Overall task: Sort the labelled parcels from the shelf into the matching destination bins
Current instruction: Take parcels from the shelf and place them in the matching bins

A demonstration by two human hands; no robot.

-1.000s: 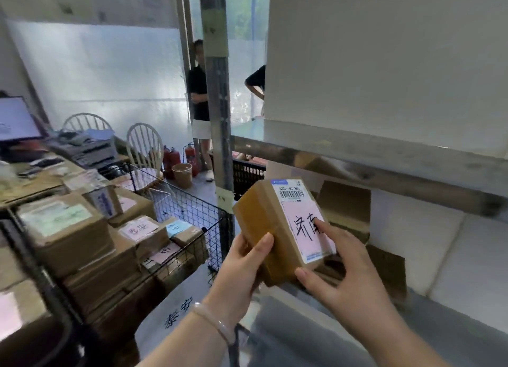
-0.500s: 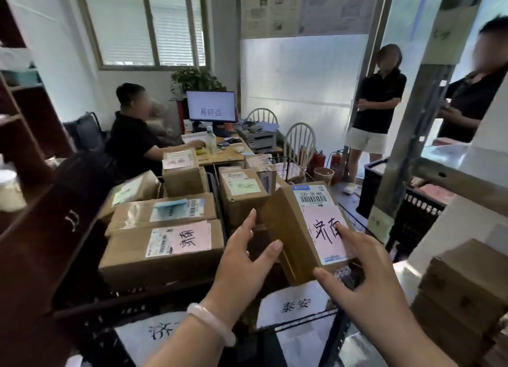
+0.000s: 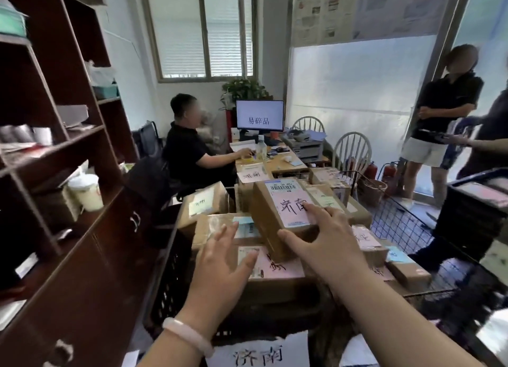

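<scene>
While the labelled parcel [image 3: 275, 215] is being held on a slant over the heaped cartons at 12 o'clock in the head view, it is being grasped by the right hand [image 3: 330, 245] alone. The thumb is being pressed against its near face, and the fingers are being spread over its pink label and far edge. The left hand [image 3: 222, 262] is being held empty and released, fingers straight and apart, at 8 o'clock of the parcel. It is being held above a pink-labelled carton [image 3: 272, 267], with no contact that can be made out.

Whether the parcel's lower corner is already resting on that carton cannot be told. The black crate [image 3: 170, 270] is being marked by a paper sign [image 3: 258, 355] at 6 o'clock. Its characters seem to match the parcel's label, so the bin is being judged correct.

The main risk is being created by the heap, where cartons are being piled above the rim. A parcel let go on a slant is likely to slide toward the wire basket [image 3: 398, 223] at 3 o'clock, apparently a different bin. With only one hand grasping, a slip is also being risked.
</scene>
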